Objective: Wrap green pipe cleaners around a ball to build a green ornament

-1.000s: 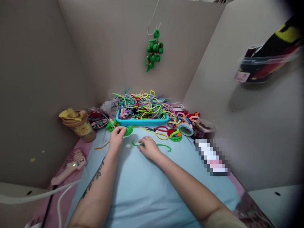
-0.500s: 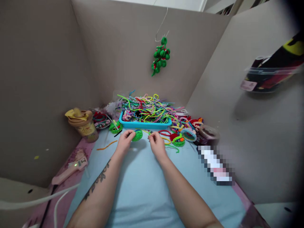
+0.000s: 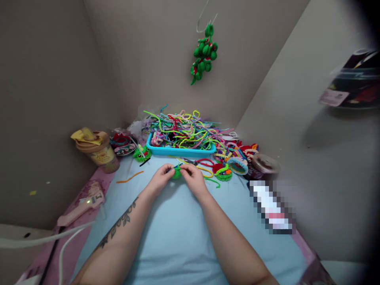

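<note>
My left hand (image 3: 160, 180) and my right hand (image 3: 192, 177) meet over the light blue mat (image 3: 178, 233), both pinching a small green pipe-cleaner piece (image 3: 177, 172) between their fingertips. A green pipe cleaner strand (image 3: 213, 181) trails to the right of my right hand. Just behind my hands lie red-handled scissors (image 3: 202, 161) and a yellow loop. A blue tray (image 3: 181, 149) heaped with coloured pipe cleaners stands further back.
A tan lidded cup (image 3: 96, 150) stands at the left, a pink glue gun (image 3: 83, 204) nearer me. Finished coloured coils (image 3: 230, 164) and a round jar (image 3: 264, 164) sit at the right. A green figure (image 3: 141, 153) and an orange strand (image 3: 130, 177) lie left. A green ornament (image 3: 204, 53) hangs on the wall.
My hands have come together: the left brought the green piece toward the middle, and the right left the green strand on the mat and closed on the piece too.
</note>
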`<state>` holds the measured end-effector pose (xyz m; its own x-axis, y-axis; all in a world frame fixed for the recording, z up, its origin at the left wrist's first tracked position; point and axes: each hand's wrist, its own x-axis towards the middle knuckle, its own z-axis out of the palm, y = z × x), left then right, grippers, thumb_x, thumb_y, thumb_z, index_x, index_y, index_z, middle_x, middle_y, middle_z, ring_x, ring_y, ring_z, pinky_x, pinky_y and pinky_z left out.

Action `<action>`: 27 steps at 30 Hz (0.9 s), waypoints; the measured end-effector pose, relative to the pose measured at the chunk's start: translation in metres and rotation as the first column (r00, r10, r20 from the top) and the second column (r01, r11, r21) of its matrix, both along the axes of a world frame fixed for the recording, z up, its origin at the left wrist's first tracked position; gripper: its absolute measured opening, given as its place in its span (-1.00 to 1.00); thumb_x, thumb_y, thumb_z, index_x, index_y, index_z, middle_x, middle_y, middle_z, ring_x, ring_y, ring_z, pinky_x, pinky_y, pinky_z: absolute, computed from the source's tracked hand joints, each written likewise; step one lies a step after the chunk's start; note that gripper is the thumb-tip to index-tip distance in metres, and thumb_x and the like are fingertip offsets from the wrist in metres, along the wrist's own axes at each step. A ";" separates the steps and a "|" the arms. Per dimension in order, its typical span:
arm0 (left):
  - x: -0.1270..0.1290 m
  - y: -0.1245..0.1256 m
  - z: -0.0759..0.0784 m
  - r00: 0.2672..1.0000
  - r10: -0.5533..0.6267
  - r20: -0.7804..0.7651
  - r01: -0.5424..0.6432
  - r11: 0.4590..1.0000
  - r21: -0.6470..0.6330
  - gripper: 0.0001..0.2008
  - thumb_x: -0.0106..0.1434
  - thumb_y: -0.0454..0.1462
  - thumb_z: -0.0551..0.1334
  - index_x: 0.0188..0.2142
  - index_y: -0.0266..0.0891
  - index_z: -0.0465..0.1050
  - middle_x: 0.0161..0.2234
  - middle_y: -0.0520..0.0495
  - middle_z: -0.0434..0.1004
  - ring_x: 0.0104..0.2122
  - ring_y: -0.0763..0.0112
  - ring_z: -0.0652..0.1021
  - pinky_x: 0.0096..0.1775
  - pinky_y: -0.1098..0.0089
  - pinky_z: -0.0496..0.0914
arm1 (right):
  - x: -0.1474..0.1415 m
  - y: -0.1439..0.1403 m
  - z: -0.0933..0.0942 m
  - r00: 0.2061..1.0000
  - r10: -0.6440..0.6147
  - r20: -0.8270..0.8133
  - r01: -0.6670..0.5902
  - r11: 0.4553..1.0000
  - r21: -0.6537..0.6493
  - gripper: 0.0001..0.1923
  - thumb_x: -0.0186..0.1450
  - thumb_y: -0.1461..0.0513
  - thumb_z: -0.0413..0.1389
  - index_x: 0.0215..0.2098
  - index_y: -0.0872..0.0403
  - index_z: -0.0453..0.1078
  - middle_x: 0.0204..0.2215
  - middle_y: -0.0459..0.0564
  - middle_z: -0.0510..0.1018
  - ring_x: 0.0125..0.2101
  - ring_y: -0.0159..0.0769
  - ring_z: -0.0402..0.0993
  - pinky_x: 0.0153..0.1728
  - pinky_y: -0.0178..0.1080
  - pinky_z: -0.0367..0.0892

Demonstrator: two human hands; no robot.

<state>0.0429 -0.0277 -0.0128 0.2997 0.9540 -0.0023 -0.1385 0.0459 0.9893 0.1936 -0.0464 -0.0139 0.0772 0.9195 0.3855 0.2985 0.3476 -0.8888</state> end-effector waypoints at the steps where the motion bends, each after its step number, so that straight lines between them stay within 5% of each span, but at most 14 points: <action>1: 0.000 0.000 0.000 1.000 -0.001 -0.008 0.001 1.000 0.001 -0.70 0.02 -0.09 0.28 -0.39 -0.26 0.32 -0.50 0.06 0.32 -0.50 0.50 0.32 -0.43 0.48 0.18 | 0.001 0.000 0.000 1.000 0.003 0.006 -0.003 1.000 0.007 -0.87 0.16 0.26 0.06 -0.36 0.06 0.45 -0.38 -0.03 0.50 -0.32 -0.30 0.41 -0.25 -0.24 0.32; 12: 0.005 -0.003 0.001 0.999 0.038 0.008 -0.037 0.996 -0.078 -0.66 -0.01 -0.05 0.29 -0.47 -0.26 0.28 -0.57 0.11 0.24 -0.56 0.55 0.27 -0.50 0.51 0.14 | 0.001 0.000 -0.001 0.995 0.084 0.056 -0.086 0.995 0.047 -0.79 0.17 0.32 0.00 -0.35 0.03 0.48 -0.39 -0.05 0.46 -0.33 -0.32 0.39 -0.25 -0.25 0.31; 19: 0.010 -0.007 0.001 0.996 0.068 0.063 -0.056 0.983 -0.176 -0.66 -0.01 -0.05 0.29 -0.47 -0.26 0.27 -0.53 0.08 0.28 -0.53 0.52 0.32 -0.47 0.50 0.22 | -0.002 0.000 -0.002 0.999 -0.007 0.039 0.004 0.997 0.072 -0.79 0.18 0.31 0.00 -0.36 0.02 0.48 -0.40 -0.04 0.44 -0.32 -0.31 0.39 -0.23 -0.23 0.31; 27: 0.014 -0.006 -0.011 0.989 0.145 -0.030 -0.145 0.989 -0.019 -0.70 0.06 -0.06 0.25 -0.46 -0.27 0.31 -0.54 0.08 0.31 -0.52 0.52 0.33 -0.47 0.50 0.21 | -0.012 -0.001 -0.006 0.993 -0.032 -0.118 0.024 0.997 -0.068 -0.89 0.11 0.20 0.14 -0.42 0.08 0.45 -0.44 -0.06 0.44 -0.37 -0.30 0.37 -0.32 -0.26 0.28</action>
<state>0.0567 -0.0336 -0.0238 0.1578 0.9870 -0.0293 -0.1169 0.0481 0.9920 0.1820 -0.0474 -0.0199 0.1451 0.9393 0.3108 0.1985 0.2801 -0.9392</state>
